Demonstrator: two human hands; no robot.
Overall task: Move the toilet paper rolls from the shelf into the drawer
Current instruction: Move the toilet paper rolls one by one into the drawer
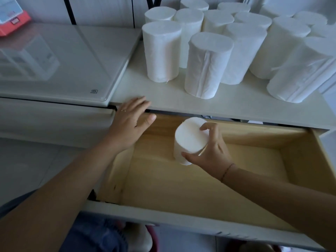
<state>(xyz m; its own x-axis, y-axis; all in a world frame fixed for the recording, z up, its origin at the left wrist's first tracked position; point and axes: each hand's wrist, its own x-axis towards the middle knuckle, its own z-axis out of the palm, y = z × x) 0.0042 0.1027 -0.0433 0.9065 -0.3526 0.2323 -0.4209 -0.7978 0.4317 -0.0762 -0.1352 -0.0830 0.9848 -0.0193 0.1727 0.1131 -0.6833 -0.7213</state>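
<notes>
The right hand (211, 153) is holding one roll (190, 140) upright inside the open drawer (181, 182), its fingers (207, 127) curling over the roll's top rim and the thumb pressing the lower side, so the roll is being pinched between them. Whether the roll's base is touching the drawer floor cannot be told; it is sitting near the back left part of the wooden interior, which is holding nothing else. The left hand (131, 122) is hovering at the front edge of the shelf (163, 95), above the drawer's back left corner, palm down, its fingers (140, 102) spread loosely and gripping nothing; a thin ring is showing on one finger. A thin bracelet is circling the right wrist. On the shelf, just above the drawer, the other rolls (209, 64) are standing upright in a tight cluster, many touching one another, with the one at the far right leaning. To the left of the shelf, a white glossy lid or panel (60, 64) is lying flat, and a red box (12, 24) is resting at its far left corner. The drawer's white front (163, 220) is running across the bottom of the view.
</notes>
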